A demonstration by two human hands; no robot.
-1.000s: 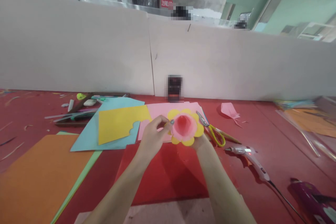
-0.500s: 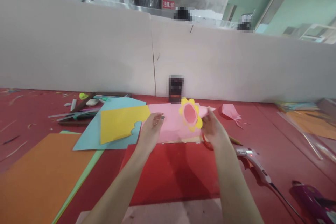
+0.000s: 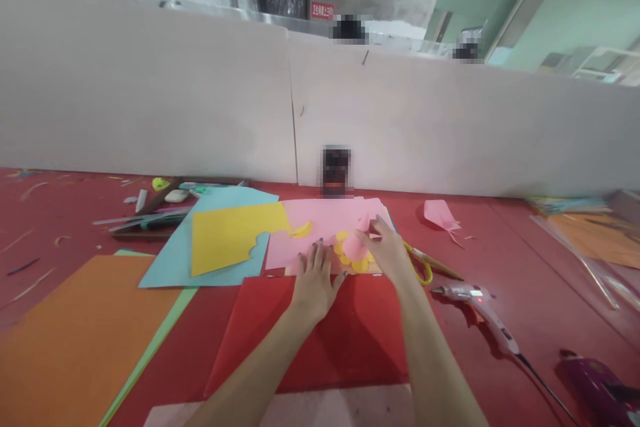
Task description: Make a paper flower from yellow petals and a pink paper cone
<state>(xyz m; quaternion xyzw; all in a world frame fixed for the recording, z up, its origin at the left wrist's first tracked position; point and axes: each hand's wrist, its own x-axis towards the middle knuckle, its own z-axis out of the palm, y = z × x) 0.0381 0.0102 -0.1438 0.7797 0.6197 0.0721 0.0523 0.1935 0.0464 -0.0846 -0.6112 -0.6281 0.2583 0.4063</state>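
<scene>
A paper flower with yellow petals and a pink cone-shaped back (image 3: 356, 247) rests on pink sheets of paper (image 3: 330, 217), petals downward. Closed at the cone's upper part are the fingers of my right hand (image 3: 387, 247). My left hand (image 3: 315, 283) lies flat, fingers spread, over the near edge of the pink sheets and the far edge of a red folder or board (image 3: 350, 340). Just beyond its fingertips is a curved yellow paper scrap (image 3: 301, 230). A yellow sheet with a scalloped cut corner (image 3: 235, 233) overlaps a light blue sheet (image 3: 170, 267) to the left.
Right of my right hand lie yellow-handled scissors (image 3: 425, 272) and a glue gun (image 3: 475, 299) with a cord. Farther right are a purple tool (image 3: 595, 380) and a pink paper scrap (image 3: 440, 215). Orange sheets (image 3: 75, 327) and a tool tray (image 3: 145, 233) sit left. A white partition (image 3: 150, 93) stands behind.
The flower went from raised, facing me, to lying petals-down on the pink sheets. My left hand moved right and nearer, flattening out. The yellow scrap and scissors handle now show.
</scene>
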